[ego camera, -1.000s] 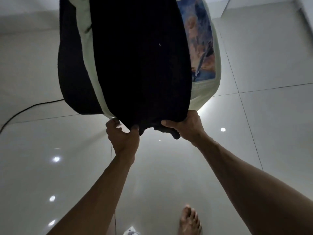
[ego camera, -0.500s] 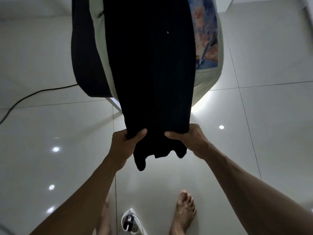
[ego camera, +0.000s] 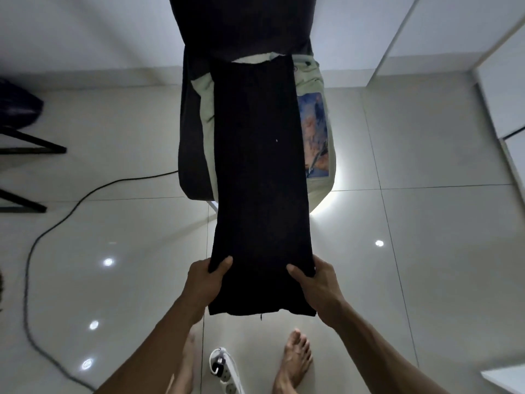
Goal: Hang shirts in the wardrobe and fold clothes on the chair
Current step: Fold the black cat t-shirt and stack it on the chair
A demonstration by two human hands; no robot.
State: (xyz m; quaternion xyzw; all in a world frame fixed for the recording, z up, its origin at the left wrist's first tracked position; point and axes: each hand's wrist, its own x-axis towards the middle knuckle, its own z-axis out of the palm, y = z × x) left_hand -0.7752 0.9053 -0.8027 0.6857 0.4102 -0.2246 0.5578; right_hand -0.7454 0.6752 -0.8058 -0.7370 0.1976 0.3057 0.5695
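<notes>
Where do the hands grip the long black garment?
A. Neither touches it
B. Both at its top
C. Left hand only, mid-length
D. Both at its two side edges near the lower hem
D: the left hand and right hand each pinch a side edge of the black garment, just above its hem.

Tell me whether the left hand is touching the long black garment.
Touching. The head view shows the left hand gripping the long black garment by its left edge, thumb on top of the cloth.
</notes>
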